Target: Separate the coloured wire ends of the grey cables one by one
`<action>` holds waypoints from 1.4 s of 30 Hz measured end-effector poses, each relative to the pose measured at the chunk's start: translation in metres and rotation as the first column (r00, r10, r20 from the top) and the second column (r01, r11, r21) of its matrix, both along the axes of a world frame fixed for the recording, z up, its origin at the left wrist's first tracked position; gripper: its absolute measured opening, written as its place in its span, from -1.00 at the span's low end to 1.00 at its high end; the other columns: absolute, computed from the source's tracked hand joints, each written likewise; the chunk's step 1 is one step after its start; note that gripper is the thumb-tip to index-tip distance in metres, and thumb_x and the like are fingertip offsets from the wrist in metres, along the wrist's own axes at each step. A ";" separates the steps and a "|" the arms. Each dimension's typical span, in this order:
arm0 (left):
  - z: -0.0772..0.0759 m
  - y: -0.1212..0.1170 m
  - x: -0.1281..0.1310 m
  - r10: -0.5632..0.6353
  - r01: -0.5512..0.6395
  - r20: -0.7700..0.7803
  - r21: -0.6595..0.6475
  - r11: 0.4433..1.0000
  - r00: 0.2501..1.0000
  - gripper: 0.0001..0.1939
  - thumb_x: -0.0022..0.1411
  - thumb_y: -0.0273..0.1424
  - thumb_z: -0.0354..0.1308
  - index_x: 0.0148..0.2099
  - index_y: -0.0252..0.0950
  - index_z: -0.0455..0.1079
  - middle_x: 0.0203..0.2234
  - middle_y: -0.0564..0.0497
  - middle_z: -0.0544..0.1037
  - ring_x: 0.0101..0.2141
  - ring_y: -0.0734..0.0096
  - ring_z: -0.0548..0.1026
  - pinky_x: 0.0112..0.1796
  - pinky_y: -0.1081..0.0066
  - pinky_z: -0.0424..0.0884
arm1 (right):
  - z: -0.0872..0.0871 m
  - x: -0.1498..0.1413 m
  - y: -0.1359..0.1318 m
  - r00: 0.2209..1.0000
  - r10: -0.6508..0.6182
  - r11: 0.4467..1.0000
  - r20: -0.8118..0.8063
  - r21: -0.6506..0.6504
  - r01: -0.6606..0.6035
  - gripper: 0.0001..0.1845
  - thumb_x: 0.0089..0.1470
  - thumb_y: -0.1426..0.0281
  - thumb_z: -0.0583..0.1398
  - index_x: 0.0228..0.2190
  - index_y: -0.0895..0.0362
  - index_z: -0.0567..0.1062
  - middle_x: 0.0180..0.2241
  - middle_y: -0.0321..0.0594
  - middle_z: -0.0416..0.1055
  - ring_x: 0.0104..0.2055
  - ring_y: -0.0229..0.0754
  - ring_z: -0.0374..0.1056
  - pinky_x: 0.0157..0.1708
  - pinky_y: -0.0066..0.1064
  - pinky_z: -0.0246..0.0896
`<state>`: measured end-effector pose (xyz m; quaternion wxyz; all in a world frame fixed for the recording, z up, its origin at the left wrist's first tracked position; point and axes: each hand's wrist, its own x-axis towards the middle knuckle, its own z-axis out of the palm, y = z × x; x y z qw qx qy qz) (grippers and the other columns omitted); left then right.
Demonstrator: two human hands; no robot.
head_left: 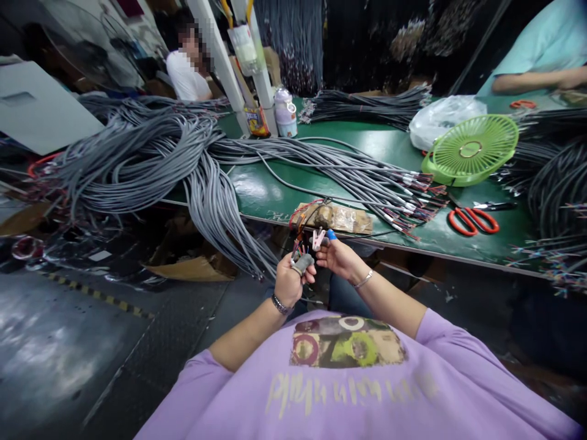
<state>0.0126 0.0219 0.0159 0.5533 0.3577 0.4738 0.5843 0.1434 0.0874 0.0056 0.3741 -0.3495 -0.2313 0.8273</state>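
Observation:
Below the bench edge, my left hand (293, 280) is closed around a grey cable end, its thumb in a grey cover. Thin coloured wires (300, 249) fan out above that fist. My right hand (342, 260) has its fingers pinched at a small pale pink clip (317, 239), with a blue cover on one digit. The two hands are close together but apart. Just beyond them, a board wrapped in clear tape (351, 220) lies at the bench edge, with red and black leads (302, 211) at its left end.
Grey cables (137, 153) heap on the green bench (261, 186) and hang over its front edge. Stripped cable ends (408, 195) lie beyond the board. Orange-handled scissors (472, 221), a green fan (474, 150) and a plastic bag (443, 119) are rightward. Two people sit across.

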 end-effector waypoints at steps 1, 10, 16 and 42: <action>0.001 0.001 0.001 -0.003 0.003 0.003 0.000 1.000 1.000 -0.75 0.02 -0.26 0.22 -0.47 -0.34 0.31 -0.70 0.09 0.45 -0.77 0.61 0.34 -0.76 0.61 0.03 | 0.001 -0.001 0.002 1.000 0.007 1.000 -0.010 0.028 -0.007 -0.60 0.12 0.08 0.10 -0.39 0.18 0.45 -0.51 -0.26 0.39 -0.54 -0.35 0.26 -0.51 -0.50 0.25; -0.003 0.008 0.009 -0.038 0.038 -0.016 -0.037 0.999 0.999 -0.73 -0.01 -0.21 0.22 -0.44 -0.32 0.30 -0.70 0.10 0.45 -0.77 0.61 0.33 -0.75 0.59 0.03 | -0.007 -0.011 0.012 0.996 -0.054 0.995 -0.075 0.076 0.059 -0.60 0.00 0.05 0.20 -0.46 0.16 0.49 -0.54 -0.28 0.38 -0.51 -0.34 0.24 -0.50 -0.52 0.24; -0.005 0.006 0.009 -0.044 0.042 -0.040 -0.057 0.998 0.998 -0.72 0.00 -0.20 0.21 -0.44 -0.32 0.30 -0.69 0.10 0.44 -0.76 0.61 0.32 -0.75 0.58 0.02 | -0.008 -0.011 0.008 0.995 -0.057 0.997 -0.077 0.040 0.060 -0.55 0.01 -0.01 0.15 -0.42 0.15 0.47 -0.52 -0.26 0.39 -0.51 -0.30 0.26 -0.49 -0.48 0.25; -0.026 -0.035 -0.005 -0.266 0.236 -0.140 -0.201 0.951 0.954 -0.72 0.12 -0.17 0.09 -0.30 -0.31 0.28 -0.66 0.11 0.44 -0.80 0.65 0.23 -0.77 0.59 0.00 | -0.006 0.022 -0.066 0.952 0.057 0.872 0.301 0.449 -0.194 -0.67 -0.11 0.27 0.31 -0.27 0.16 0.49 -0.44 -0.25 0.43 -0.44 -0.28 0.28 -0.44 -0.43 0.15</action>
